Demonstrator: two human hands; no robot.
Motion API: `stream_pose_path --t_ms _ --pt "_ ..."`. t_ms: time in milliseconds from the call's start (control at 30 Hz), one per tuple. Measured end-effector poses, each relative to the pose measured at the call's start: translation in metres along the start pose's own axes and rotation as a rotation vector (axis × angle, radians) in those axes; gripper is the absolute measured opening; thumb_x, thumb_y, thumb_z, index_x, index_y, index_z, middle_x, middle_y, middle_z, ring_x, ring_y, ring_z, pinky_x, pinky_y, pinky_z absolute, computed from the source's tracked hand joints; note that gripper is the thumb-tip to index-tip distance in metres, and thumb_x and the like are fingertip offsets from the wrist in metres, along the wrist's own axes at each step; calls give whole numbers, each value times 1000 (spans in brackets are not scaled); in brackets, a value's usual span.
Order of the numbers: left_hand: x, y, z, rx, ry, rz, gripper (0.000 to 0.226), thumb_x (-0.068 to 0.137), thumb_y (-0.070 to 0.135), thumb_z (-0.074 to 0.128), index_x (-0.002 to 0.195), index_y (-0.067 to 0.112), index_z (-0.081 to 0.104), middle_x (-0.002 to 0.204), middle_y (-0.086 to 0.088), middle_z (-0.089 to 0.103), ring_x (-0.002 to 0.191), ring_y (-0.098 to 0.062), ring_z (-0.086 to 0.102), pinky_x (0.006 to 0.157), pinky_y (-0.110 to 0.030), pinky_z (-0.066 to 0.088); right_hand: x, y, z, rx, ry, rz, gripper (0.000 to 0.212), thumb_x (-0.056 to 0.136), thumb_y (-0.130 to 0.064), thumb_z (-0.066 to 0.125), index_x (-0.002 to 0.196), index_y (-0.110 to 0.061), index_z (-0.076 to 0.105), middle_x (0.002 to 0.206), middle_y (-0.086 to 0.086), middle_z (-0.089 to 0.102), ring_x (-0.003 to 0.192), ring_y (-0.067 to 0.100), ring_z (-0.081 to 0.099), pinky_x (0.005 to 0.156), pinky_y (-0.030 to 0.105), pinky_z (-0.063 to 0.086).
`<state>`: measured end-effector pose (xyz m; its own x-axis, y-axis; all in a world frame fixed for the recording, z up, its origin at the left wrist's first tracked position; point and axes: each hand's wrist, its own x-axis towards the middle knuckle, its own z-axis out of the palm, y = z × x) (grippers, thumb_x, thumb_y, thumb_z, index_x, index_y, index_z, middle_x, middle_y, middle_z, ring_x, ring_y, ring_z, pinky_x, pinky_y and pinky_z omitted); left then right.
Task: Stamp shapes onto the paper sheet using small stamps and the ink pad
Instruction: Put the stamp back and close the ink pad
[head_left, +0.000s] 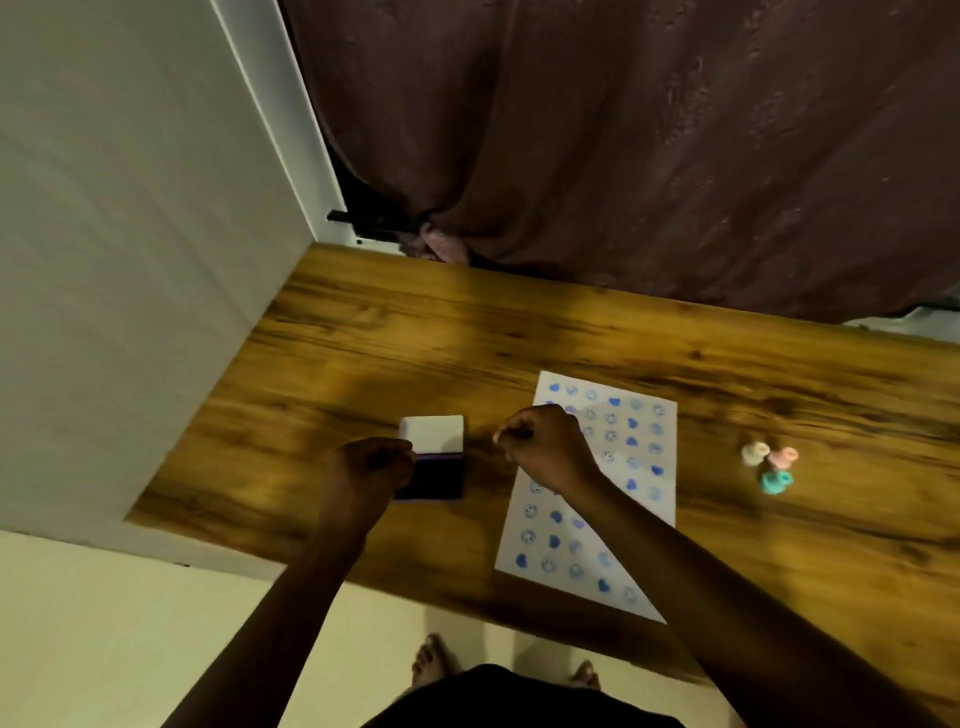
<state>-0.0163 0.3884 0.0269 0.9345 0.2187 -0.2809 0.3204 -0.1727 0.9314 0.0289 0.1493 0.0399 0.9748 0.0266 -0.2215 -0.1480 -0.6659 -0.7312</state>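
Paper (631, 519) lies on the near right of the worktop (363, 332), nearly filled with blue prints. Left of it sits the ink pad (435, 478), lid open behind. Left hand (371, 462) is curled at the pad's left edge, seemingly steadying it. Right hand (545, 441) is closed between pad and paper; whether it pinches a stamp I cannot tell. Three spare stamps (771, 465) cluster far right. Good inking probably needs a flat, light dab, pad held firm.

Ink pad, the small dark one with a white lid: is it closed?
No: the ink pad lies open, its white lid flipped back.
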Motion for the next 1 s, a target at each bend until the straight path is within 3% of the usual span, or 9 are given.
stream_pose_path --t_ms 100,233,400,500,600,667,767,900,1000 --pt "11 -7 -18 14 23 -1 20 71 13 75 73 32 79 68 2 79 74 -29 74 76 -45 61 11 -7 17 -3 -15 40 15 87 -31 77 92 -18 81 89 -2 79 85 12 73 80 25 57" --pt "28 -20 -32 96 45 -16 18 85 -1 75 95 14 79 82 -10 79 77 -33 76 80 -52 64 20 -13 37 -17 -42 93 13 84 -32 79 91 -20 81 87 -2 79 82 14 75 74 27 59" --pt "42 -24 -33 234 -16 29 13 80 -4 72 84 5 80 76 -11 80 67 -23 75 66 -37 60 27 -19 54 -14 -63 141 14 83 -27 80 92 -16 79 89 5 79 82 21 76 78 39 64" --pt "47 -21 -31 292 -105 66 24 77 -6 70 72 14 81 59 1 77 56 -10 73 54 -29 56 30 -19 62 -37 -46 147 16 85 -26 78 92 -12 77 89 8 78 82 23 75 80 42 63" --pt "50 -17 -28 299 -163 72 27 73 4 71 76 29 82 57 11 75 56 -6 74 55 -33 59 32 -21 65 -43 -34 157 16 85 -23 80 94 -11 76 94 9 77 88 24 74 85 41 61" --pt "53 -17 -27 329 -184 78 21 72 13 72 83 26 84 59 12 76 59 -6 76 55 -29 61 32 -22 66 -38 -26 162 14 83 -19 81 93 -11 77 97 8 77 91 24 73 86 39 60" --pt "58 -20 -25 413 -171 105 18 76 5 78 87 18 84 54 24 69 54 9 68 46 -10 46 32 -22 68 -41 -15 169 14 80 -17 81 91 -11 77 97 5 77 90 22 72 77 29 57" --pt "60 -22 -22 461 -136 73 19 78 6 80 93 17 84 74 3 79 68 -10 76 56 -23 51 28 -22 71 -47 2 154 15 81 -21 81 93 -13 77 100 3 76 88 16 70 60 12 41" --pt "59 -21 -20 440 -140 33 23 80 3 75 93 18 84 72 6 79 63 -9 77 50 -24 54 25 -22 72 -39 0 117 19 84 -22 78 101 -12 76 106 5 77 95 19 72 59 8 36"
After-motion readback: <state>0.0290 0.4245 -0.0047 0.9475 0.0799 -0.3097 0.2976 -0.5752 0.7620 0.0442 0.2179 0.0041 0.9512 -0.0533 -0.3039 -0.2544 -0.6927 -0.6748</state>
